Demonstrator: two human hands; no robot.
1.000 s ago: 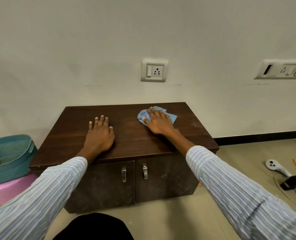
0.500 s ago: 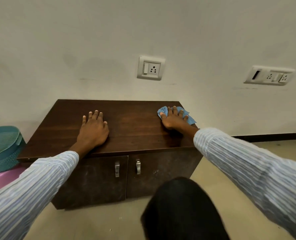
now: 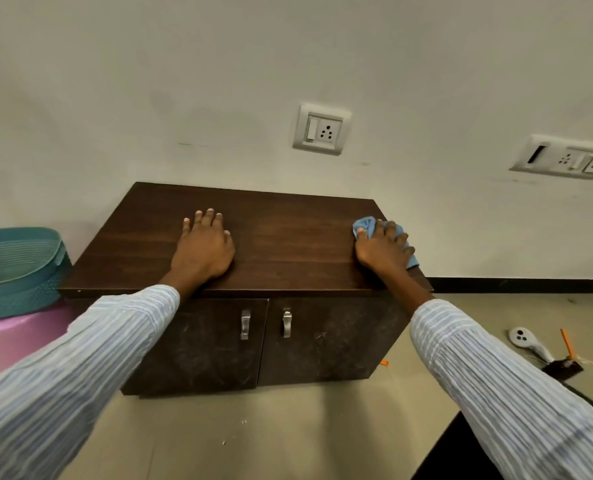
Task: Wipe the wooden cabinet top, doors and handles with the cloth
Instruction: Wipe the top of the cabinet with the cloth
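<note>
Pressing the blue cloth [image 3: 367, 226] flat under spread fingers, the right hand [image 3: 381, 249] sits at the cabinet top's [image 3: 288, 244] right edge, about 3 o'clock from centre. The cloth lies beneath that grip, bunched toward 11 o'clock and 4 o'clock of it. The left hand [image 3: 203, 251] rests flat and holds nothing, at 9 o'clock. Doors [image 3: 326, 341] and handles [image 3: 245, 324] wait below, likely unwiped.

No readable text, labels, brands or numbers anywhere: none on the wall sockets [image 3: 322, 129], cabinet [image 3: 274, 244], cloth [image 3: 367, 226] or teal basket [image 3: 14, 261] at left.
</note>
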